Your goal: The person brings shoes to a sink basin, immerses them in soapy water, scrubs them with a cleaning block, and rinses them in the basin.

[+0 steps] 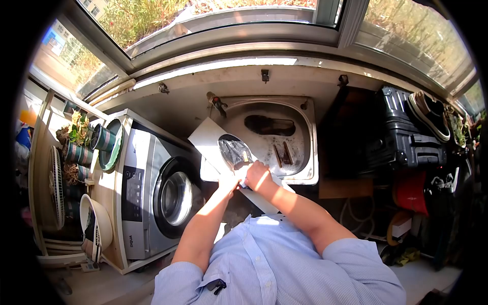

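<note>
A dark shoe (233, 149) with a pale edge lies over a white board (207, 136) that slants across the left front of the metal sink (312, 168). My left hand (230, 182) is closed at the near end of the shoe. Right beside it, my right hand (256, 175) is also closed, its fingers curled at the same end; a small yellowish piece shows by its fingertips. In the basin, a second dark shoe (269, 125) rests on its side or sole, I cannot tell which. Brown stick-like pieces (283, 154) lie nearer me among foam spots.
A tap (217, 104) stands at the sink's back left corner. Left of the sink is a washing machine (152, 188), with potted plants (79, 129) and a white bucket (99, 216) on the shelving beyond. At right are black suitcases (406, 140) with a sneaker (429, 117) on top.
</note>
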The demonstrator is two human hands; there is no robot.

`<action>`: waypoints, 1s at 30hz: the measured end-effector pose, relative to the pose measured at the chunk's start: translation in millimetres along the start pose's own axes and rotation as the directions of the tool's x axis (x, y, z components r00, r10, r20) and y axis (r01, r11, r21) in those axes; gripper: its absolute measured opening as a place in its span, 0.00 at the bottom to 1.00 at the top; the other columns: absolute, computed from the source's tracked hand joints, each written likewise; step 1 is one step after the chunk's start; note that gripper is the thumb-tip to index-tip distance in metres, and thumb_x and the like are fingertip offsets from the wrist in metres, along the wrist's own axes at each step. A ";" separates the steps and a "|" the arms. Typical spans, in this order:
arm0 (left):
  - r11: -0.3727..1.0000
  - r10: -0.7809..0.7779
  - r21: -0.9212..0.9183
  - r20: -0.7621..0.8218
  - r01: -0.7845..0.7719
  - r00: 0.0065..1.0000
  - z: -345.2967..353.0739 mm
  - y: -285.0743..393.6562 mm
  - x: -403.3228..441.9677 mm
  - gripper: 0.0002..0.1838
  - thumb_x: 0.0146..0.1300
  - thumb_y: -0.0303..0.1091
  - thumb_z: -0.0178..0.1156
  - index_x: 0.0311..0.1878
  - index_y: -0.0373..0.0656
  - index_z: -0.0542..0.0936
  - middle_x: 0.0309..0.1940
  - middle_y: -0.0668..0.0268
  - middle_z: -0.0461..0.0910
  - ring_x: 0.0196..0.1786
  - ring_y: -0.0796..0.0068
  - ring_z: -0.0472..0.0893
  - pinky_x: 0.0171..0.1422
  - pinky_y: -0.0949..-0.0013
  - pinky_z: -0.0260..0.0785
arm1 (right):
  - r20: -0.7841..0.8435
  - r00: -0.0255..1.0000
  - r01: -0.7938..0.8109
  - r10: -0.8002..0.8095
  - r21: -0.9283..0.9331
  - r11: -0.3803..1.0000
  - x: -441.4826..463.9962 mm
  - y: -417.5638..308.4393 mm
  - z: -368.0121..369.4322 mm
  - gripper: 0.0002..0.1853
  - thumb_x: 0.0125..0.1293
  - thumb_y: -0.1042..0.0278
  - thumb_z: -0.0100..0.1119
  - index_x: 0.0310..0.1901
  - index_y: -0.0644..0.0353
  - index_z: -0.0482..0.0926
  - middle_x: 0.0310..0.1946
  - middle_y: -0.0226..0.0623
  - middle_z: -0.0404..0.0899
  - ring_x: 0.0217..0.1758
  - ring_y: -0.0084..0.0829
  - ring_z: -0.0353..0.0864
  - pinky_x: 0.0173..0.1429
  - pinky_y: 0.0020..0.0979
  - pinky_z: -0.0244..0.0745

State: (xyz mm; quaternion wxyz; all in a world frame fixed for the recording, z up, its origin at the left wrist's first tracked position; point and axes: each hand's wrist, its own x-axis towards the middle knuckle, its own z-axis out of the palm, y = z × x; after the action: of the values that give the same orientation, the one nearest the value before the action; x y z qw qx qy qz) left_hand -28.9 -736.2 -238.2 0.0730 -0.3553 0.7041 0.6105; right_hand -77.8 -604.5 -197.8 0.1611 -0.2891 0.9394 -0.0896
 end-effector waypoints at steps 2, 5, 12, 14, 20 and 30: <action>0.997 -0.001 -0.073 -0.008 0.000 1.000 2.4 4.2 -5.5 0.07 0.49 0.18 0.61 0.32 0.35 0.75 0.22 0.63 0.75 0.18 0.73 0.74 0.16 0.71 0.66 | -0.018 1.000 -0.008 0.008 -0.025 1.000 5.4 -2.1 7.5 0.22 0.53 0.50 0.67 0.42 0.59 0.83 0.43 0.42 0.78 0.51 0.36 0.77 0.54 0.43 0.72; 0.990 -0.022 -0.142 -0.012 0.020 1.000 2.1 8.1 -15.7 0.07 0.50 0.18 0.60 0.33 0.35 0.76 0.23 0.63 0.75 0.19 0.73 0.75 0.17 0.71 0.69 | 0.015 1.000 -0.006 0.007 -0.041 0.999 5.1 -4.7 8.7 0.21 0.53 0.51 0.66 0.42 0.59 0.83 0.44 0.42 0.78 0.51 0.37 0.77 0.55 0.43 0.72; 0.993 -0.100 -0.066 0.040 0.102 0.994 5.7 27.2 -21.3 0.06 0.54 0.21 0.58 0.36 0.32 0.76 0.26 0.59 0.79 0.21 0.70 0.81 0.21 0.70 0.75 | 0.098 0.992 -0.114 0.080 0.419 0.901 19.4 27.1 2.4 0.13 0.53 0.58 0.60 0.33 0.56 0.87 0.43 0.49 0.80 0.49 0.44 0.80 0.54 0.39 0.77; 0.993 -0.103 -0.057 0.037 0.105 0.994 5.0 28.8 -24.2 0.05 0.55 0.21 0.58 0.36 0.31 0.76 0.26 0.58 0.79 0.22 0.69 0.81 0.22 0.71 0.76 | 0.169 0.983 -0.133 0.067 0.416 0.899 20.7 30.9 1.3 0.12 0.53 0.57 0.60 0.33 0.55 0.87 0.43 0.48 0.80 0.49 0.43 0.80 0.53 0.40 0.77; 0.999 -0.004 -0.033 -0.031 0.003 1.000 4.6 15.5 -16.5 0.05 0.56 0.21 0.54 0.35 0.31 0.77 0.23 0.59 0.78 0.19 0.71 0.79 0.20 0.71 0.73 | -0.042 0.986 0.165 -0.159 0.273 0.948 2.4 43.0 14.3 0.12 0.58 0.61 0.55 0.40 0.50 0.86 0.47 0.51 0.77 0.48 0.49 0.78 0.53 0.43 0.75; 0.690 0.438 0.709 -0.248 -0.146 0.864 1.4 31.3 -36.6 0.21 0.63 0.45 0.57 0.50 0.37 0.77 0.44 0.50 0.80 0.46 0.51 0.80 0.53 0.55 0.71 | 0.033 0.992 -0.080 0.121 0.906 0.415 22.3 108.1 13.3 0.15 0.59 0.64 0.56 0.45 0.58 0.83 0.41 0.49 0.82 0.43 0.49 0.81 0.52 0.40 0.75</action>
State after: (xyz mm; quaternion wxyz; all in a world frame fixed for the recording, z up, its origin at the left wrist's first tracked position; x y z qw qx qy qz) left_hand -20.8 -719.9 -193.7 -0.0495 -0.3018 0.9228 0.2343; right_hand -146.1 -530.0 -244.0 0.2787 -0.0987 0.7619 -0.5763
